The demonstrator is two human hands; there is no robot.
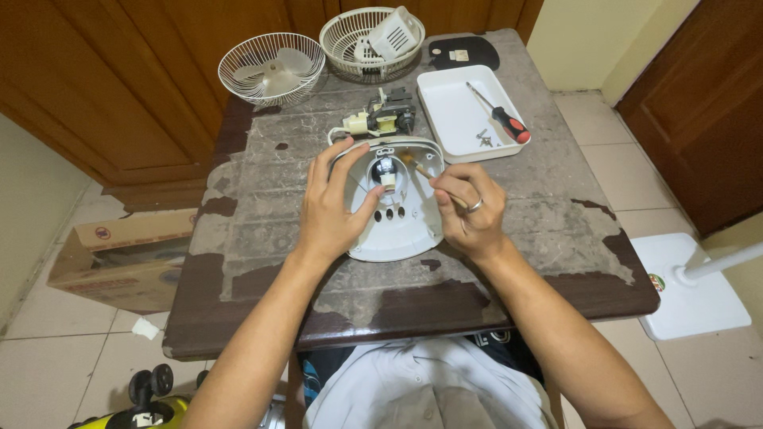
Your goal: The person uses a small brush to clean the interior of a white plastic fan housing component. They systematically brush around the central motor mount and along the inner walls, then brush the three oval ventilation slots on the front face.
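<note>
A white plastic fan housing shell [401, 230] lies open side up on the worn table [524, 238]. My left hand [332, 208] grips its left rim, thumb reaching in beside a small white and black part [387, 172] in the middle. My right hand [470, 210], with a ring on one finger, pinches a thin wooden-handled tool [425, 172] whose tip points into the shell. A small motor [387, 115] with yellow parts and white wires sits just behind the shell.
A white tray [453, 119] at the right holds a red and black screwdriver [501, 117] and screws [485, 139]. Two wire fan guards [271, 66] [354, 36] and a black plate [463, 53] sit at the back. A cardboard box [119, 258] stands on the floor left, a white fan base [695, 294] right.
</note>
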